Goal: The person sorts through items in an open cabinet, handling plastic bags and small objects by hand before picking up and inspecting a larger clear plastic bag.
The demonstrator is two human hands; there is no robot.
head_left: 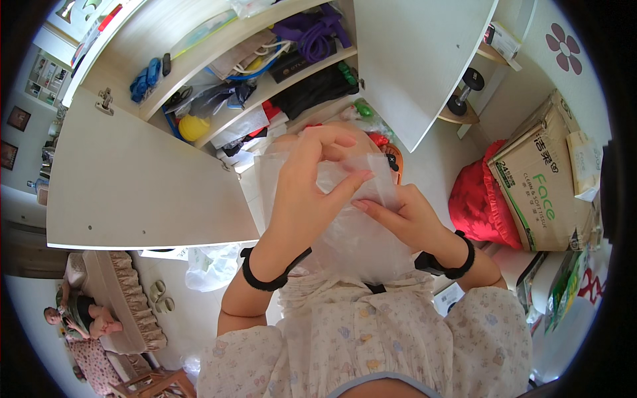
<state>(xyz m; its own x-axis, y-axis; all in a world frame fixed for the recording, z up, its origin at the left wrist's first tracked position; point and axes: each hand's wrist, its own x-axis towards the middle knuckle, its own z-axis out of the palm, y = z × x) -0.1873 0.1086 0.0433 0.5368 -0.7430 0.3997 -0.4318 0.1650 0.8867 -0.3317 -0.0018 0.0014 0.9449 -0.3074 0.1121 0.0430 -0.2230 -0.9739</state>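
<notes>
In front of my body, above my lap, I hold a translucent, crinkled plastic bag with both hands. My left hand is at its upper part, the fingers curled over and the thumb pointing right across the film. Lower on the right, my right hand pinches the bag's side, its thumb lying on the plastic and its other fingers partly hidden. The two thumb tips are close together. Whether anything lies inside the bag, I cannot tell. Each wrist wears a black band.
An open cabinet stands ahead, its shelves holding purple straps, cloths and bags. Its doors swing out left and right. At right are a cardboard box, a red bag and a dumbbell. A person sits on a sofa far left.
</notes>
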